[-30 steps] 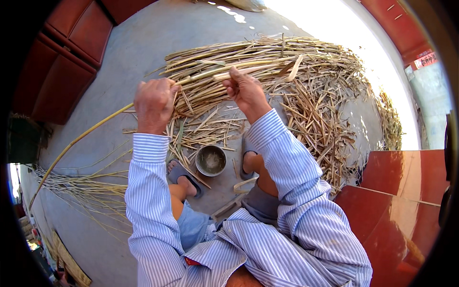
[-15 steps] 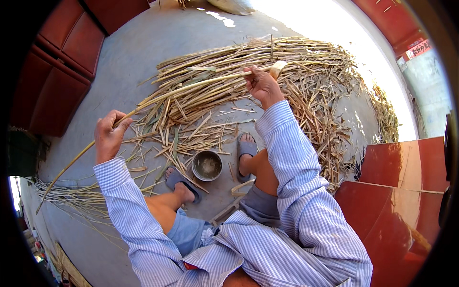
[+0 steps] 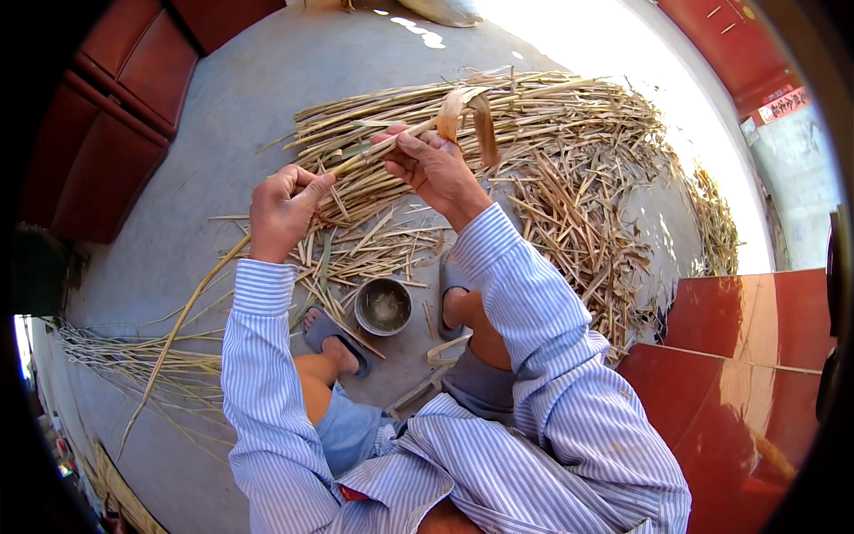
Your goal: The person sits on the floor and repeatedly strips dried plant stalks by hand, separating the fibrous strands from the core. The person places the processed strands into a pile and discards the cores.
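Note:
A long, thin, dry stalk (image 3: 197, 295) runs through both of my hands, its free end bending down to the lower left. My left hand (image 3: 283, 214) is closed round it, thumb pointing right. Farther right, my right hand (image 3: 434, 171) pinches the stalk near its upper end. A broad, pale brown dry leaf sheath (image 3: 455, 109) curls over beside my right fingers, its browner end hanging down. Just behind my hands lies a heap of similar stalks (image 3: 551, 89) on the floor, so part of the held stalk blends in with it.
Broken stalk pieces and dry husks (image 3: 578, 214) litter the floor in front. A metal bowl (image 3: 383, 307) stands between my sandalled feet. Thin stems (image 3: 142, 360) lie at left. Dark red cabinets (image 3: 116, 151) stand far left; red panels (image 3: 712, 365) are at right.
My left hand has slid up and right along the stalk, closer to my right hand. My right hand has shifted left and slightly down. The leaf sheath now curls out beside it.

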